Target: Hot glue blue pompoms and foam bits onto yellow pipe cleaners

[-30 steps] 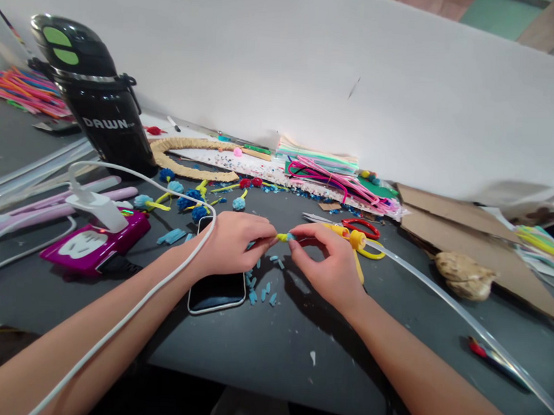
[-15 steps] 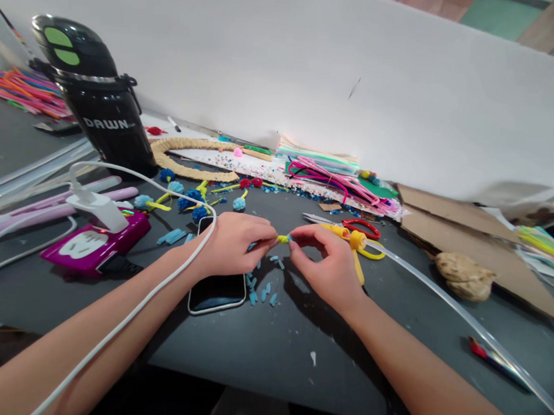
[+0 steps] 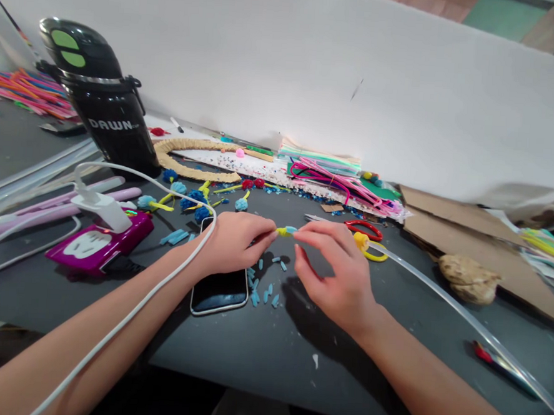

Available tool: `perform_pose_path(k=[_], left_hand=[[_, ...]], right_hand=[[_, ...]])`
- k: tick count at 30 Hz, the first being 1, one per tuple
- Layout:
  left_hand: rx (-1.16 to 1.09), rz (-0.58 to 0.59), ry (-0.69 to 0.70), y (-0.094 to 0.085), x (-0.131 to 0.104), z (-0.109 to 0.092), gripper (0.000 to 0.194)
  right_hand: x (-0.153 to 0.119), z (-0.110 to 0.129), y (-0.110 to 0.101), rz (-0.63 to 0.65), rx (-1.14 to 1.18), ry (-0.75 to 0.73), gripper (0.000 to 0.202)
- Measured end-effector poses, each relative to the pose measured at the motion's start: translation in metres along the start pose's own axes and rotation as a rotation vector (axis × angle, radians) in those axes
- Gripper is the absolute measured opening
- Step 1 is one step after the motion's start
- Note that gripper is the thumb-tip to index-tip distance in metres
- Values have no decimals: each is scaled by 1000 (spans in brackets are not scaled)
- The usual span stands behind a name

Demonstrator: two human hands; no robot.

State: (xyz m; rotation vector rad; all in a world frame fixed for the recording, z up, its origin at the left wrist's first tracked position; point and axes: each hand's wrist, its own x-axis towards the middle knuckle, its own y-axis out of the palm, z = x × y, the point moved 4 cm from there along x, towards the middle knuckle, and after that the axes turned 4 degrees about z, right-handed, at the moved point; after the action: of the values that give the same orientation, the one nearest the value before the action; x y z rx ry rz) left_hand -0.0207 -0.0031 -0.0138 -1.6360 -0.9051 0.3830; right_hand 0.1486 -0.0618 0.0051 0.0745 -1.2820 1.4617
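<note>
My left hand [image 3: 231,242] pinches a short yellow stem [image 3: 282,231] between thumb and fingertips, above a phone [image 3: 219,291]. At the stem's right end sits a small light blue piece [image 3: 291,229]. The fingertips of my right hand [image 3: 337,264] touch or nearly touch that piece; its thumb is apart from the fingers, and nothing shows between them. Below the hands, several cut light blue bits [image 3: 266,292] lie on the dark table [image 3: 249,356].
At the left stand a black bottle [image 3: 108,116] and a purple charger [image 3: 99,240] whose white cable crosses my left forearm. Behind lie blue pompoms [image 3: 201,213] and pink pipe cleaners [image 3: 335,183]. At the right are red-handled scissors [image 3: 364,230], a clear tube [image 3: 440,299] and cardboard [image 3: 462,244].
The thumb of my right hand has come away from the fingers, and the hand has opened. More of the light blue piece shows. My left hand keeps its pinch.
</note>
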Motion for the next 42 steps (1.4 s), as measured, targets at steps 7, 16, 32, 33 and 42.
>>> perform_pose_path(k=[7, 16, 32, 33, 42], left_hand=[[-74, 21, -107, 0, 1, 4, 28], [-127, 2, -133, -1, 4, 9, 31], [-129, -62, -145, -4, 4, 12, 30], [-128, -59, -143, -4, 5, 12, 31], [-96, -72, -89, -1, 3, 12, 30]], right_hand=[[-8, 36, 8, 378, 160, -153, 32], [-20, 23, 1, 685, -2, 215, 12], [-57, -52, -68, 704, -609, 650, 57], [-56, -58, -71, 641, -652, 687, 57], [-40, -81, -37, 206, -116, 652, 27]])
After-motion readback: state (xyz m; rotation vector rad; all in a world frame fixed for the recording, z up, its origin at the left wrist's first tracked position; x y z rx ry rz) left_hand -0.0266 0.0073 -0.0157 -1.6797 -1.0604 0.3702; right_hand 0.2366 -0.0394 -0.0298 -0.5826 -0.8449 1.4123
